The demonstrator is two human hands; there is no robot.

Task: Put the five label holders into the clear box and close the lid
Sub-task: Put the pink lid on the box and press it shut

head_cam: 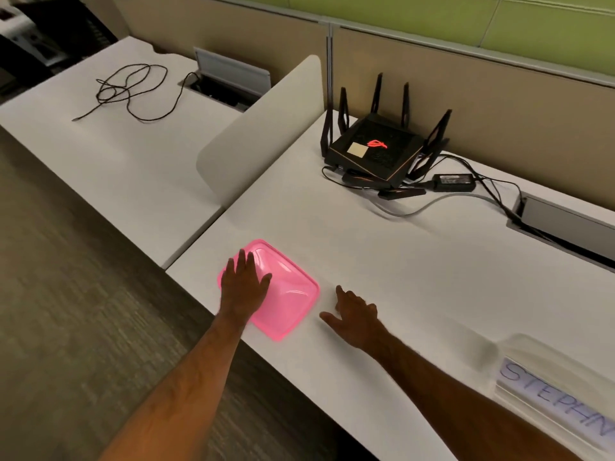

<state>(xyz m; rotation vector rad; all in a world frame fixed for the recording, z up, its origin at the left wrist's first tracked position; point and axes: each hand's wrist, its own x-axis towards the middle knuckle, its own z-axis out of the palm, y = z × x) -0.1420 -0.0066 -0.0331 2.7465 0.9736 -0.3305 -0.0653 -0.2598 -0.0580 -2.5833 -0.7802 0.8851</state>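
Lid (286, 287) lies pink near the counter's (399, 261) front edge under the flat, spread left hand (244, 282); right hand (357, 319) spread, empty. Holders (559, 394) seemingly unboxed, near the front right corner.

Count on desks: 1 pink lid (289, 294), 1 clear box (545, 377) (right edge, partly cropped), 1 router (376, 148) with power brick (454, 183), 1 loose black cable (133, 91). Hands: 2, left hand (244, 284), right hand (356, 319).
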